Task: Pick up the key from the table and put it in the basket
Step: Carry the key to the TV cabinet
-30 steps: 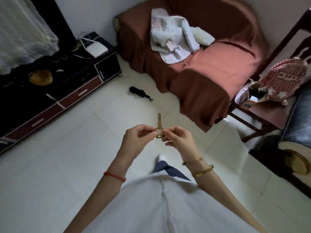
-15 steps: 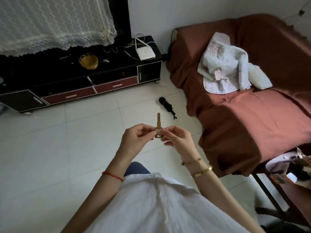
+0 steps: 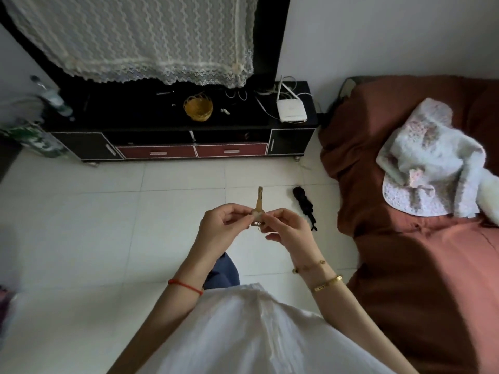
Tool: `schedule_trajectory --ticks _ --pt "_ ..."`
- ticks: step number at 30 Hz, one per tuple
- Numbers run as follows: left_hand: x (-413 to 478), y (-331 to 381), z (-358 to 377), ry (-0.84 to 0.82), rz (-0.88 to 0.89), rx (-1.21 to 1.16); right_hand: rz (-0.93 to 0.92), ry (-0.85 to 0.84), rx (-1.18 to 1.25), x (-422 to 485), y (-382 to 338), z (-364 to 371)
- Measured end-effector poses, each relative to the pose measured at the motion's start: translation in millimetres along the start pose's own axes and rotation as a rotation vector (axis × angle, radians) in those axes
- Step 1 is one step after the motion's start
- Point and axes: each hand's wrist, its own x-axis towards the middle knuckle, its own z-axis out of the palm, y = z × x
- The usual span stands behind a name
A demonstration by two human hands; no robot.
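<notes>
Both hands, left hand (image 3: 220,230) and right hand (image 3: 287,228), pinch a brass key (image 3: 258,209) by its head, blade upright, above the floor. Light, stiff, probably slick; hold the flat head. Basket (image 3: 198,107) sits well apart on the cabinet (image 3: 151,125).

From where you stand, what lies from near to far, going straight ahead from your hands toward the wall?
Left hand and right hand pinching the key → bare floor tiles → low black cabinet → basket on top → lace cloth.
</notes>
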Motion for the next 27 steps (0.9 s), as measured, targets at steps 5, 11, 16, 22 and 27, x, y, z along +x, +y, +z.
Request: schedule_trajectory --ticks 5,11,16,22,27 --pt "83 39 -46 0.031 0.011 0.038 0.014 -0.047 0.041 79 -50 44" --pt "172 74 -99 0.047 0.025 0.059 -0.031 -0.052 0.027 164 -96 97" --pt "226 91 -125 0.056 0.009 0.089 -0.042 -0.06 -0.018 218 -117 121" --pt "291 106 -141 0.064 -0.015 0.104 -0.018 -0.082 -0.034 285 -137 136" --pt "354 117 -150 0.081 -0.045 0.097 0.004 -0.113 -0.037 351 -155 145"
